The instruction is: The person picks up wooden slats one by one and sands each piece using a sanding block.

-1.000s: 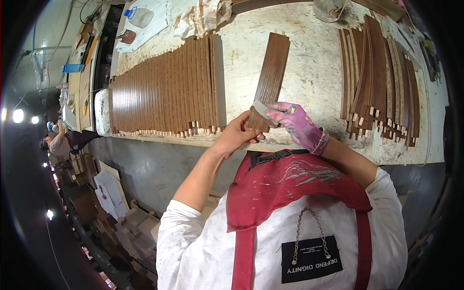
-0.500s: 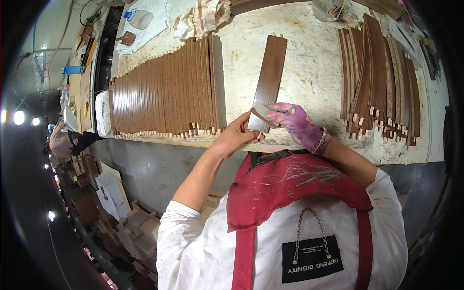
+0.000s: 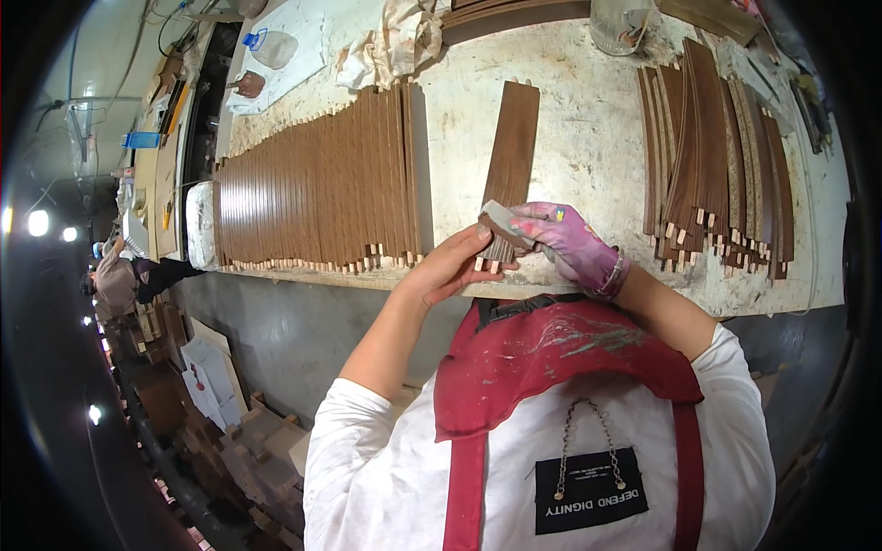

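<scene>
A dark brown wooden slat (image 3: 512, 142) with short pale pegs at its ends lies lengthwise before me on the worktable. My left hand (image 3: 448, 266), bare, holds its near end from the left, thumb at the edge and fingers partly hidden beneath. In a stained purple glove, my right hand (image 3: 577, 250) is closed round a small grey and brown sanding pad (image 3: 501, 220). The pad rests against the slat near its close end, beside my left thumb. To the left stands a tight row of similar slats (image 3: 317, 188) on edge.
More slats (image 3: 703, 156) lie in an uneven pile at the right. A crumpled cloth (image 3: 395, 41), a clear jar (image 3: 620, 23) and a blue-capped bottle (image 3: 274, 48) sit along the back of the pale worktable (image 3: 588, 119). Another person (image 3: 118, 280) is far left.
The slat's near end has tipped, and its pegs show more clearly by my left hand. My left fingers have shifted under it. The pad stays near that end. The whole view has shifted slightly.
</scene>
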`<move>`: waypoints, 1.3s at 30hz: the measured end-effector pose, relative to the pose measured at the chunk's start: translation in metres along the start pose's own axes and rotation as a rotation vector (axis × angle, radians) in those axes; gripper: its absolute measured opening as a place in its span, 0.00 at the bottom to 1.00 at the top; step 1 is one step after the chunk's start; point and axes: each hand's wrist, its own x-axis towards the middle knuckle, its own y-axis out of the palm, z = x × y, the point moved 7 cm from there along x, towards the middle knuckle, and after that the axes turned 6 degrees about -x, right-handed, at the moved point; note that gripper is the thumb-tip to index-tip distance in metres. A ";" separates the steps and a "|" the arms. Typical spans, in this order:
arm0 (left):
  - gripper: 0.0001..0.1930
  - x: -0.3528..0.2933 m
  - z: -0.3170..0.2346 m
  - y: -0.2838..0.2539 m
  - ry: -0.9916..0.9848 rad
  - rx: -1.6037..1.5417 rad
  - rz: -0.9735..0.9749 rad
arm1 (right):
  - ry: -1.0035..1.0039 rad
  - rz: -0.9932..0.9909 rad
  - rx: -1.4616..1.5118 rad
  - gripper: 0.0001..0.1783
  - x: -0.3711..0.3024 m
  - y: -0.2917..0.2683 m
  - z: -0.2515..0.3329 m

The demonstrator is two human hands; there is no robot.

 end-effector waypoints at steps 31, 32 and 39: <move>0.23 -0.093 -0.102 0.029 0.852 -0.144 -0.104 | 0.042 0.075 0.426 0.18 -0.011 0.008 0.035; 0.23 -0.093 -0.102 0.030 0.852 -0.145 -0.102 | 0.046 0.104 0.430 0.18 -0.011 0.009 0.034; 0.25 -0.095 -0.100 0.029 0.866 -0.190 -0.073 | 0.094 0.032 0.453 0.17 -0.009 0.008 0.035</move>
